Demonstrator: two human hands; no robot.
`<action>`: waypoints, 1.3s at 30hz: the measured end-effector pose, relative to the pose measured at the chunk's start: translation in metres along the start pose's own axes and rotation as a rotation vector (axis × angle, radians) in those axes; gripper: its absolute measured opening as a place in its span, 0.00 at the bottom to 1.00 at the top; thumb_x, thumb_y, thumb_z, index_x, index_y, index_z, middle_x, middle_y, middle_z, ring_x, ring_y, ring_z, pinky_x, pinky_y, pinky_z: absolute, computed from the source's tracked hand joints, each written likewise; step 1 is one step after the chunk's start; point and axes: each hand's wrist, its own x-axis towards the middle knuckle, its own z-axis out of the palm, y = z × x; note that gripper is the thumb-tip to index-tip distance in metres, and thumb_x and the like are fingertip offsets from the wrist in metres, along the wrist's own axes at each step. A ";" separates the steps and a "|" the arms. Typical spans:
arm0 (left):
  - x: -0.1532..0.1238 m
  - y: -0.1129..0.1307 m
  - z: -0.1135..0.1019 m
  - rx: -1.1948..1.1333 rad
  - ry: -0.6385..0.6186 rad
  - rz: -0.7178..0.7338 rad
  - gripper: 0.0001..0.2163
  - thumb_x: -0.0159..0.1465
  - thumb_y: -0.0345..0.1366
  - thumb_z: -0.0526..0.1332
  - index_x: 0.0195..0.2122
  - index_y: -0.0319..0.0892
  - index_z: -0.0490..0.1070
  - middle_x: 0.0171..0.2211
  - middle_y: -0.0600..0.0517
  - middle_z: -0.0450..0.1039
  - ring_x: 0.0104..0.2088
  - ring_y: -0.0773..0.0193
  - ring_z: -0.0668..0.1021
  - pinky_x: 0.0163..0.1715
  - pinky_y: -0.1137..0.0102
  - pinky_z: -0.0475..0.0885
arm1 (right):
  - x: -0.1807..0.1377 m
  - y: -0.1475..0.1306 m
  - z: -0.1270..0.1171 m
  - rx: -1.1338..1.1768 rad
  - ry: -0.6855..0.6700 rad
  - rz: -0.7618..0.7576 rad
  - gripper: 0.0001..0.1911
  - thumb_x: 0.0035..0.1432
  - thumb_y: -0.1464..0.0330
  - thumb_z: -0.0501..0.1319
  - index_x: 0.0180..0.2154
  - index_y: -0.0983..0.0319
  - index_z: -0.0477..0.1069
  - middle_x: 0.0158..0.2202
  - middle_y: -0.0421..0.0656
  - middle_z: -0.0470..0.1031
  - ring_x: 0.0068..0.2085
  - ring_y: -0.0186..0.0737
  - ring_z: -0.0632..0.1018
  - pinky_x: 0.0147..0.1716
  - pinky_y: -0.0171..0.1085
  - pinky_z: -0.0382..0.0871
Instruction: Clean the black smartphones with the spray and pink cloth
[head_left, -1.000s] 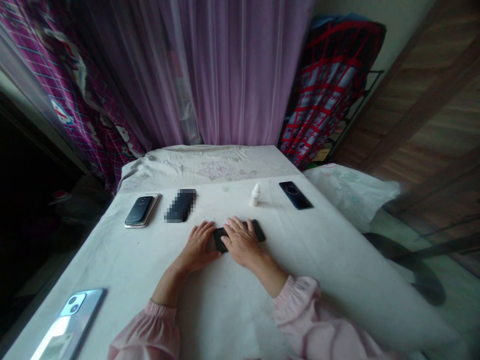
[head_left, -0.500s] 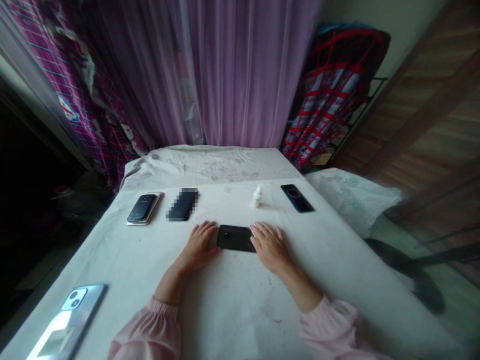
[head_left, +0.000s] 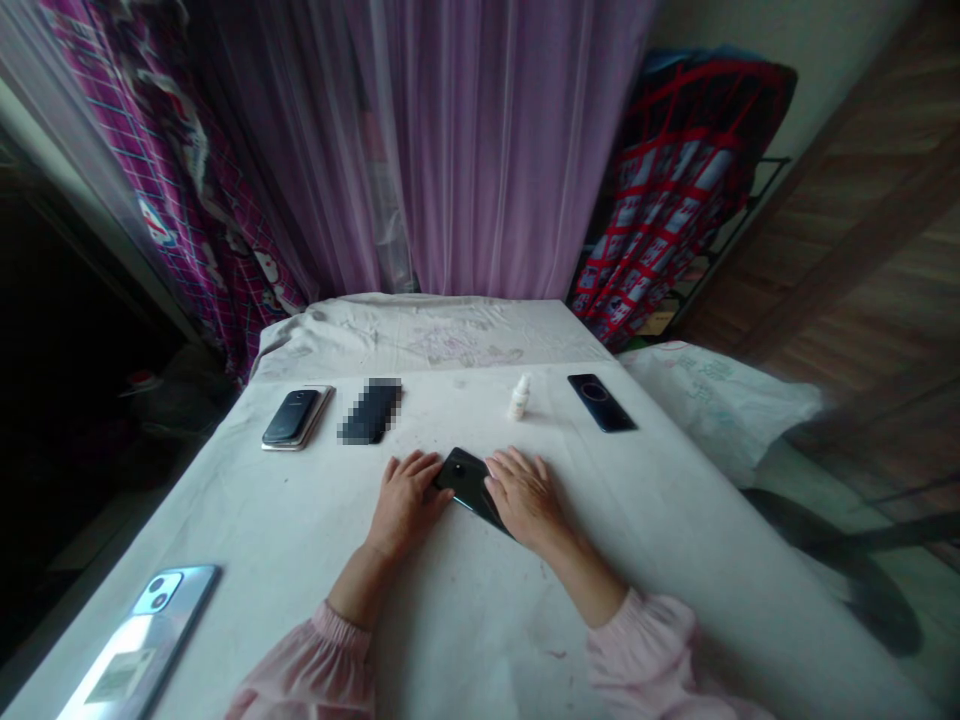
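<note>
A black smartphone (head_left: 469, 484) lies back up and slanted on the white-covered table, its round camera near the far left end. My left hand (head_left: 409, 500) grips its left end, with the thumb by the near edge. Over the right end, my right hand (head_left: 523, 497) has hold of the phone and hides part of it. Beyond my hands stands a small white bottle (head_left: 518, 400) with a pointed cap.
A black phone (head_left: 291, 416) rests on a lighter one at the left, beside a blurred-out dark phone (head_left: 375, 412). Another dark phone (head_left: 602, 402) lies far right, and a silvery-blue phone (head_left: 150, 640) near left. A white plastic bag (head_left: 720, 400) hangs beyond the table's right edge.
The black smartphone has turned from lying crosswise to a slant, its right end now closer to me. Both hands have shifted with it and stay on its ends.
</note>
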 end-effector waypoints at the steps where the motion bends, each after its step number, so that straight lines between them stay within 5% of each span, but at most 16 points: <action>1: 0.000 0.000 0.000 -0.004 -0.001 -0.004 0.18 0.63 0.43 0.61 0.53 0.47 0.71 0.56 0.46 0.71 0.59 0.47 0.67 0.59 0.43 0.54 | 0.009 -0.005 0.002 0.007 -0.012 -0.009 0.21 0.68 0.64 0.45 0.56 0.59 0.67 0.61 0.46 0.66 0.64 0.48 0.59 0.62 0.56 0.44; 10: 0.002 0.000 -0.001 -0.017 -0.010 -0.019 0.18 0.62 0.43 0.63 0.53 0.47 0.72 0.56 0.46 0.71 0.60 0.48 0.67 0.60 0.44 0.53 | 0.043 -0.027 0.006 0.029 -0.074 -0.056 0.21 0.68 0.63 0.45 0.57 0.57 0.65 0.63 0.43 0.63 0.65 0.46 0.58 0.62 0.56 0.45; 20: 0.003 0.004 0.001 0.007 0.039 -0.038 0.14 0.63 0.42 0.63 0.49 0.46 0.71 0.54 0.47 0.72 0.58 0.51 0.70 0.60 0.47 0.55 | -0.044 0.033 -0.005 -0.084 0.038 -0.020 0.22 0.67 0.66 0.45 0.58 0.57 0.66 0.61 0.44 0.66 0.62 0.47 0.63 0.59 0.54 0.53; 27: 0.008 0.020 -0.003 0.056 0.096 -0.102 0.06 0.66 0.35 0.57 0.40 0.45 0.72 0.52 0.47 0.74 0.54 0.53 0.72 0.58 0.48 0.57 | -0.071 0.010 0.003 -0.030 0.058 -0.091 0.21 0.66 0.66 0.47 0.57 0.61 0.67 0.60 0.46 0.67 0.62 0.44 0.64 0.62 0.50 0.50; 32: -0.014 0.032 0.003 0.067 0.090 -0.129 0.13 0.67 0.38 0.54 0.50 0.45 0.70 0.55 0.44 0.71 0.57 0.50 0.70 0.57 0.47 0.58 | -0.047 0.009 0.004 0.054 0.050 -0.135 0.21 0.68 0.66 0.44 0.56 0.58 0.68 0.59 0.45 0.69 0.61 0.43 0.65 0.61 0.50 0.52; 36: -0.034 0.053 0.024 0.065 0.054 -0.160 0.38 0.60 0.56 0.58 0.64 0.34 0.54 0.61 0.33 0.61 0.63 0.40 0.61 0.59 0.43 0.52 | -0.022 0.024 0.014 0.065 0.191 -0.084 0.23 0.67 0.68 0.42 0.55 0.63 0.69 0.57 0.50 0.70 0.59 0.46 0.68 0.57 0.49 0.59; 39: -0.037 0.067 0.034 0.090 0.010 -0.190 0.44 0.57 0.60 0.58 0.65 0.30 0.52 0.64 0.30 0.55 0.64 0.36 0.57 0.60 0.41 0.48 | -0.017 0.030 0.022 0.093 0.282 -0.104 0.23 0.66 0.68 0.44 0.55 0.66 0.69 0.56 0.52 0.71 0.57 0.46 0.70 0.56 0.46 0.61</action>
